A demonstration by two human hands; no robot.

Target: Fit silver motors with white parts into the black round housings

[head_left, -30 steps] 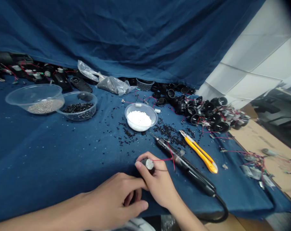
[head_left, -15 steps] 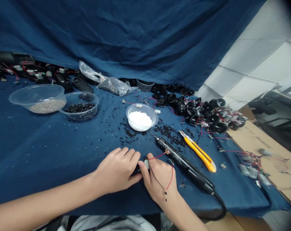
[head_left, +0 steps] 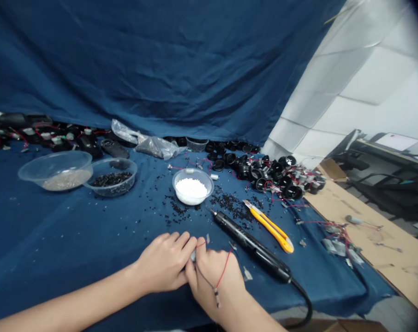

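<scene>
My left hand (head_left: 165,263) and my right hand (head_left: 217,276) meet at the front of the blue cloth, fingers curled and pressed together. Between them, mostly covered by the fingers, sits a small silvery part (head_left: 193,255) with thin red and black wires. One red wire (head_left: 226,263) and a dark one loop over the back of my right hand, ending in a little dark piece (head_left: 217,296). Just right of my right hand lies a black pen-shaped electric screwdriver (head_left: 253,246), tip pointing away. Beyond it rests a yellow utility knife (head_left: 271,228).
A bowl of white pieces (head_left: 209,188) stands ahead, with tiny black bits (head_left: 229,203) scattered around it. Two clear bowls (head_left: 29,175) (head_left: 134,177) at left hold small metal and black parts. A plastic bag (head_left: 157,146) and black housings (head_left: 257,170) lie at the back.
The view has shifted up and to the right, so the tabletop things appear lower and further left. Both hands remain together on the wired part, whose upper red wire has swung leftward.
</scene>
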